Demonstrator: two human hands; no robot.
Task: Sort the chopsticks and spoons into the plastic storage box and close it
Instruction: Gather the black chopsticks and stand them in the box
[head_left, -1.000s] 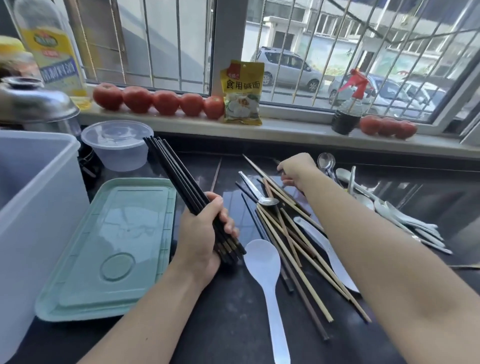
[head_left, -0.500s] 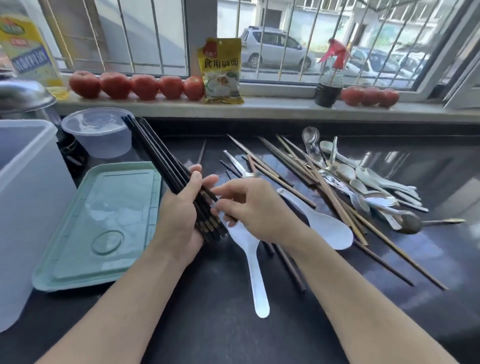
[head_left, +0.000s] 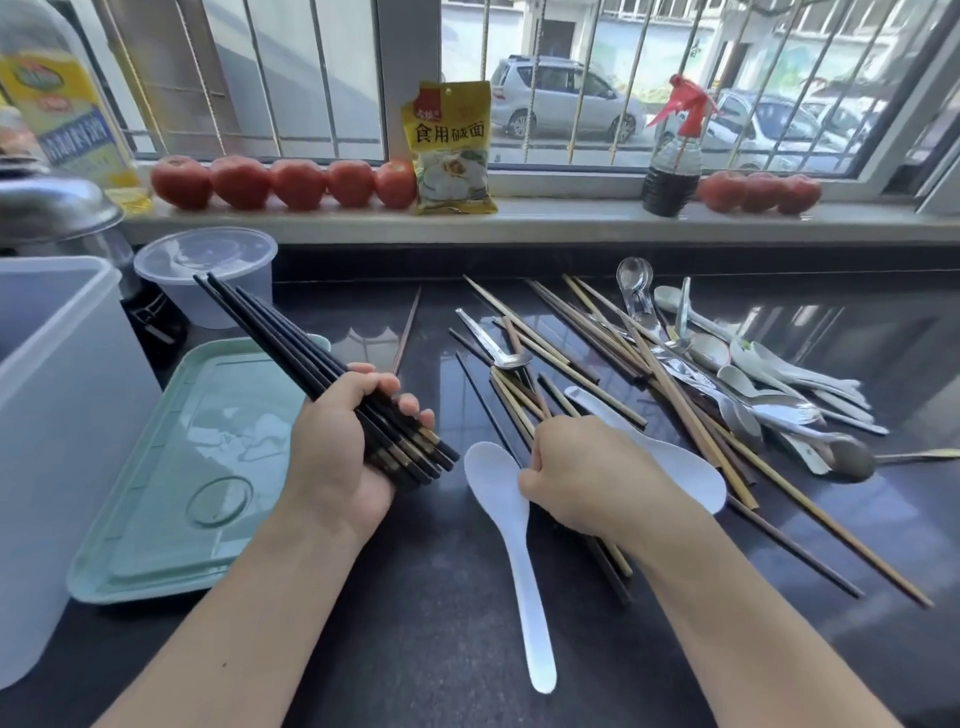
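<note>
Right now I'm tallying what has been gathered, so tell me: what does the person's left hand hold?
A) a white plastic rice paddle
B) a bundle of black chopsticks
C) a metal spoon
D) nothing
B: the left hand grips a bundle of black chopsticks above the countertop, beside the pale green plastic lid; the white plastic rice paddle lies flat on the counter.
</note>
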